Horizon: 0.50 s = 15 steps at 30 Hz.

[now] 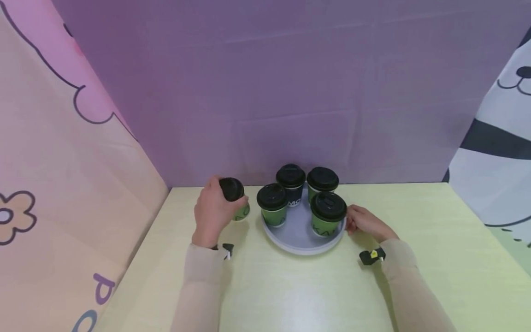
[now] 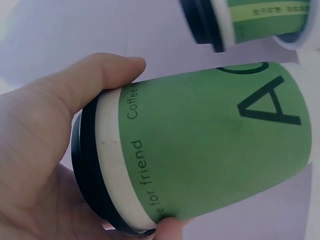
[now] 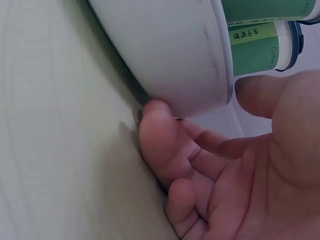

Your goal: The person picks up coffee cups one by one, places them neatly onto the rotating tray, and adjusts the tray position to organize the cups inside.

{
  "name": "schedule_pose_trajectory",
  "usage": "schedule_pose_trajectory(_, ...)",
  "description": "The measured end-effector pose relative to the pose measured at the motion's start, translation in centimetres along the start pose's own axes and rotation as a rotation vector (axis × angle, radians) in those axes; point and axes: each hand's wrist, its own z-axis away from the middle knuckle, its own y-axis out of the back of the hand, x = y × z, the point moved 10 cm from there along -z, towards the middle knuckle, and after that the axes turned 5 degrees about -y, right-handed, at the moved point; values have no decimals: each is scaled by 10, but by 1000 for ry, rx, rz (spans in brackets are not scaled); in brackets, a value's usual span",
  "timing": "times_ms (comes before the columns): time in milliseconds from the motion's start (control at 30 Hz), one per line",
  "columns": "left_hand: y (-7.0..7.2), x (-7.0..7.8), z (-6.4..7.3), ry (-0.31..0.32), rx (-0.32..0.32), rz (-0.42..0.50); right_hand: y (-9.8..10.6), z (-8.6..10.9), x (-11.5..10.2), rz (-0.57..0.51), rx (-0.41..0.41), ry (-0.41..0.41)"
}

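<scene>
My left hand grips a green paper coffee cup with a black lid, to the left of a round white tray. In the left wrist view the thumb lies along the cup's upper side near the lid, and a fingertip shows at the opposite side. On the tray stand several lidded cups: a green one at left, a dark one behind, and green ones at right. My right hand holds the tray's right edge, thumb at the rim and curled fingers low against the base.
The pale wooden table extends in front of the tray and to both sides. A purple backdrop rises close behind the cups. Printed cloth panels stand at left and right.
</scene>
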Motion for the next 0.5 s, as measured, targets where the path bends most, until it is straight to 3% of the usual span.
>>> schedule_pose_trajectory(333,17,25,13,-79,-17,29,0,-2,-1,46,18,-12)
schedule_pose_trajectory(500,19,41,21,-135,-55,42,-1,-2,-3,24,3,-5)
